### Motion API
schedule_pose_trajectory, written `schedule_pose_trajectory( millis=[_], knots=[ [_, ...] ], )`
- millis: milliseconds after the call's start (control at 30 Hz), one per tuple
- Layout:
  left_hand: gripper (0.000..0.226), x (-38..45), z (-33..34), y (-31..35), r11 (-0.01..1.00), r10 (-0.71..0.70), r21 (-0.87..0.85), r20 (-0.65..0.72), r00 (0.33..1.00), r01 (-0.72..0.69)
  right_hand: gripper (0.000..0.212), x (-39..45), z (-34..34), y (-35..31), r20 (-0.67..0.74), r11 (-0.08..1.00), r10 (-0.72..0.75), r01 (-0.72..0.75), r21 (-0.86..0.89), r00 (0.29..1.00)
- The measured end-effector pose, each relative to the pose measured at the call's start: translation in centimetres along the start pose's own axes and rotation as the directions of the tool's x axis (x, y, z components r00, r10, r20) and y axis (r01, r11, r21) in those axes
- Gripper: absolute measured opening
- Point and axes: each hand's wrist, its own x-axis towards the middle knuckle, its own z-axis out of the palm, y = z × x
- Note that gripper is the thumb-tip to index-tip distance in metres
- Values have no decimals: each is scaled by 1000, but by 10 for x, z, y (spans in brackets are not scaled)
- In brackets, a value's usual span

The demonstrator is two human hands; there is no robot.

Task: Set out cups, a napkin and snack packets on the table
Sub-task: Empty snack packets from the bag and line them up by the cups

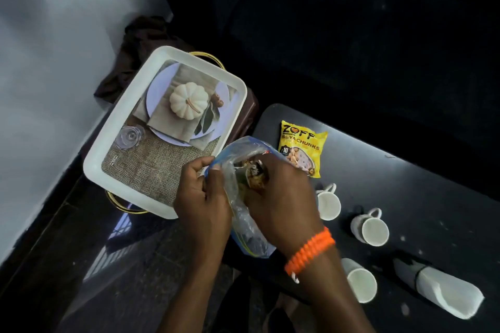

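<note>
A clear zip bag (243, 222) with a blue edge hangs between my hands over the table's left end. My left hand (201, 197) pinches the bag's rim. My right hand (281, 197), with an orange wristband, is inside the bag's mouth, closed on a dark snack packet (254, 177). A yellow soya chunks packet (301, 147) lies flat on the black table (433, 197). Three white cups (328, 205) (372, 228) (361, 282) lie on their sides on the table. A rolled white napkin (446, 293) in a dark ring rests at the right.
A white tray (113, 149) with a printed pumpkin picture sits left of the table on a gold-handled stand. A brown cloth (130, 59) lies behind it. A pale wall runs along the left, with dark glossy floor below.
</note>
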Motion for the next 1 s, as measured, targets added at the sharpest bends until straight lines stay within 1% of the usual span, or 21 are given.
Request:
schedule_pose_trajectory(
  millis=[33,67,100,133,167,233,267,333,400,500,600,667,733,767,800,833,867,900,933,967,1000],
  knots=[
    [11,2,-1,1,1000,-2,-12,2,1000,2,29,-14,-21,-3,-51,999,-35,36,30,998],
    [11,4,-2,1,1000,-1,-26,5,1000,1,33,-26,-44,-9,-78,995,-25,32,97,997],
    [12,5,-3,1,999,3,-34,6,1000,-2,36,-34,-66,-11,-123,976,-2,29,214,992],
    [12,5,-4,2,999,4,-38,4,1000,-4,38,-37,-86,-8,-189,935,58,13,354,980],
    [13,5,-6,2,999,1,-41,0,1000,-1,38,-34,-101,0,-280,898,116,20,440,953],
    [19,5,-7,4,998,-12,-63,-16,1000,11,41,-15,-116,27,-430,901,217,-10,433,877],
    [22,5,-8,5,997,-14,-82,-30,999,12,46,0,-113,44,-428,903,281,-86,421,859],
    [25,3,-9,5,993,-5,-117,-49,999,-1,55,35,-94,79,-302,891,385,-266,367,872],
    [24,-1,-9,5,990,11,-142,-37,999,-16,53,66,-65,101,-127,902,395,-357,242,910],
    [23,-8,-6,4,990,27,-136,14,1000,-25,49,92,-24,117,97,929,341,-351,115,935],
    [22,-10,-3,3,991,14,-135,70,997,-4,63,105,1,124,166,920,368,-384,79,915],
    [20,-12,-2,4,993,14,-121,103,995,-2,72,107,8,125,86,912,407,-410,21,909],
    [19,-13,-1,6,993,19,-115,102,995,-7,69,99,2,118,-126,911,413,-412,35,902],
    [19,-13,-1,5,994,30,-110,100,995,-19,62,89,-6,109,-259,917,397,-387,91,880],
    [19,-13,0,5,994,38,-110,98,994,-27,51,76,-14,97,-386,934,358,-323,154,850],
    [20,-14,1,5,994,37,-110,90,995,-27,38,59,-21,84,-480,951,301,-225,211,824],
    [20,-15,2,5,993,31,-117,83,996,-21,24,42,-27,69,-506,956,239,-109,274,828],
    [20,-17,3,7,993,32,-113,78,996,-23,14,26,-26,54,-460,932,187,-9,362,868],
    [19,-19,3,9,993,38,-113,74,997,-30,10,11,-21,39,-329,900,163,-3,437,930],
    [19,-19,5,10,994,45,-103,63,997,-38,10,3,-11,30,-165,892,154,-65,448,974],
    [18,-20,6,11,993,58,-103,55,997,-52,10,2,2,22,-31,917,166,-142,373,986]
  ],
)
